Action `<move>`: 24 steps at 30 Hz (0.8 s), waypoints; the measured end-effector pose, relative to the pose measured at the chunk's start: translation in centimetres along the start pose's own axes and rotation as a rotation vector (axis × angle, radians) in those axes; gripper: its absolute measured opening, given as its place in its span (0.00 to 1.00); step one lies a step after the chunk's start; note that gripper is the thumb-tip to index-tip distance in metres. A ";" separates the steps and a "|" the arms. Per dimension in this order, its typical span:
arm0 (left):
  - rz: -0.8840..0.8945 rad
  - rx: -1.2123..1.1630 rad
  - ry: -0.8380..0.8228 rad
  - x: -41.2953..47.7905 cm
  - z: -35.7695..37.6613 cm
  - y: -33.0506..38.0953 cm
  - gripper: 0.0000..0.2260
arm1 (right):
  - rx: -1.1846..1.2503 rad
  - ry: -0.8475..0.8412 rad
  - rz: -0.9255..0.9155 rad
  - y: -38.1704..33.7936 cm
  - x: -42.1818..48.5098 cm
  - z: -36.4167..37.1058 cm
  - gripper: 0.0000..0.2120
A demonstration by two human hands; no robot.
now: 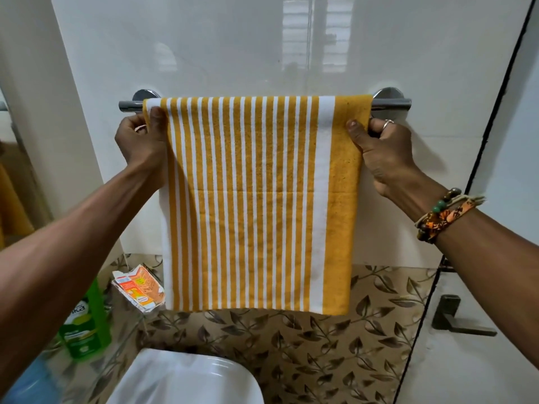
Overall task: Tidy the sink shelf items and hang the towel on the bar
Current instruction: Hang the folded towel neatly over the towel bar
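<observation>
A yellow and white striped towel hangs folded over the chrome towel bar on the white tiled wall. My left hand pinches the towel's upper left edge just below the bar. My right hand, with a ring and beaded bracelets at the wrist, grips the upper right edge. The towel hangs flat and reaches down to the patterned tile band. On the glass shelf at lower left lie a torn orange soap box and a green bottle.
A white sink basin sits below the towel. A blue object shows at the bottom left corner. A door with a dark lever handle stands at the right. A mirror edge lies at far left.
</observation>
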State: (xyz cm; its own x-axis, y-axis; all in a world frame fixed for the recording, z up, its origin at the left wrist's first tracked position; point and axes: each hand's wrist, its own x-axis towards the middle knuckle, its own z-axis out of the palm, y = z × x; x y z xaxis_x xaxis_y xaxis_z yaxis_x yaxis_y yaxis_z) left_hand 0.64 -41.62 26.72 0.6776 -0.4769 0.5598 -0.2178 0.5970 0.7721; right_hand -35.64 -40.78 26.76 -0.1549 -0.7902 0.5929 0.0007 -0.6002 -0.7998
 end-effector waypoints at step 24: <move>-0.093 0.131 -0.363 -1.8 -1.7 -2.1 0.17 | -0.061 -0.132 0.145 3.0 -1.2 -1.8 0.11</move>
State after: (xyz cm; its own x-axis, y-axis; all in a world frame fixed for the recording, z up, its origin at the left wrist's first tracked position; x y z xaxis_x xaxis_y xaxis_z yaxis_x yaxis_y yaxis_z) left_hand 1.03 -40.90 23.61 0.4108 -0.7363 0.5377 -0.2707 0.4647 0.8431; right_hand -37.27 -41.36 23.49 -0.0266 -0.8795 0.4752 -0.0465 -0.4737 -0.8794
